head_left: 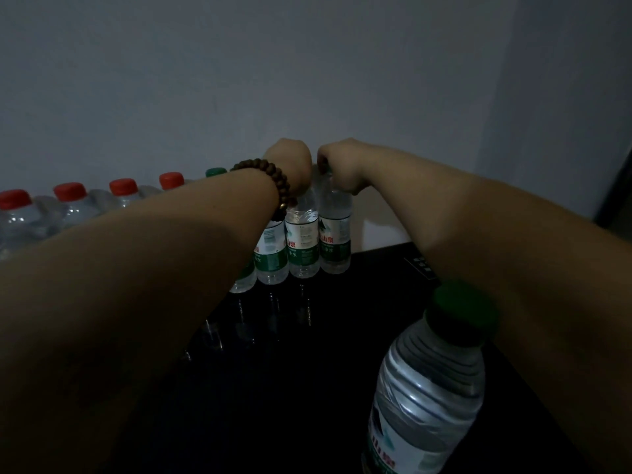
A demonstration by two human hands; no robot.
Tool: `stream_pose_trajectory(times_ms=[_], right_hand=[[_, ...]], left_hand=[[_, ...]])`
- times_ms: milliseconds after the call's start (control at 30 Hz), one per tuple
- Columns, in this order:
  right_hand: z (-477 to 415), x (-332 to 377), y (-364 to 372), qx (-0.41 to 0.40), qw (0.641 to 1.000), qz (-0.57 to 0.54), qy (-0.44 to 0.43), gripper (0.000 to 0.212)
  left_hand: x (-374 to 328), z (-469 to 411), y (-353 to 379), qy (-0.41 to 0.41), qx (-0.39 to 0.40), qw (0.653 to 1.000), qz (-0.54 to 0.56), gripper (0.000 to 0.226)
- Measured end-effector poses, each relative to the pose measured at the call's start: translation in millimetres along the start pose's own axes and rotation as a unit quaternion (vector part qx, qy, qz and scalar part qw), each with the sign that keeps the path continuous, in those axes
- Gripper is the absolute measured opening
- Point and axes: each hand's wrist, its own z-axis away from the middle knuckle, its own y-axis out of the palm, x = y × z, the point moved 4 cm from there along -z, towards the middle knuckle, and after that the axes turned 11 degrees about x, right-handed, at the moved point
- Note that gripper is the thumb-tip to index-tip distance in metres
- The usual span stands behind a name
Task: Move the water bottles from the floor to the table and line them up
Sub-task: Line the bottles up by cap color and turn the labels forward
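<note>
**Hands seat two bottles at the end of the row**

Left hand (290,165), with a bead bracelet (270,181) at the wrist, is curled over the top of the second bottle (302,241). Right hand (338,165) is curled over the cap of the end bottle (335,241), just beside it. Both bottles stand upright on the dark table (376,275), against the wall. Their bases appear to be down, though dim light leaves this uncertain.

Step in hand: aligning this pair with the row.

Next move: release both tops without tipping them. Then bring the near bottle (431,388), which stands well apart at the front, to the row's right end.

Labels: green and white bands, with "山泉" in red and "净水" in white. Smaller print is illegible. The red-capped bottles (70,191) further left show no readable label.
</note>
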Motion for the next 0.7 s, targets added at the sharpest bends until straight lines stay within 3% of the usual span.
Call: stream_pose_trajectory(times_ms=[100,300,433,533,700], right_hand=[[-9.6,0.1,1.2,-0.007,1.000,-0.003,0.000,0.043],[-19.6,-4.9,2.7,-0.012,1.000,-0.025,-0.005,0.039],[-14.6,-14.8,4.4,-0.034,0.996,-0.087,-0.013,0.047],[6.7,-29.1,5.1,-0.052,0.980,-0.192,0.017,0.064],[63.9,-35.8,16.2,-0.075,0.970,-0.225,0.050,0.056]], left_hand=[[3.5,-6.5,-3.2,0.010,-0.036,0.999,-0.013,0.043],[8.4,-4.6,-0.9,0.000,-0.034,0.999,0.000,0.036],[14.9,5.8,-3.8,-0.019,-0.037,0.992,0.116,0.034],[16.5,24.1,-14.4,-0.016,-0.084,0.975,0.205,0.057],[1.1,81.4,-21.0,0.048,-0.128,0.983,0.120,0.042]])
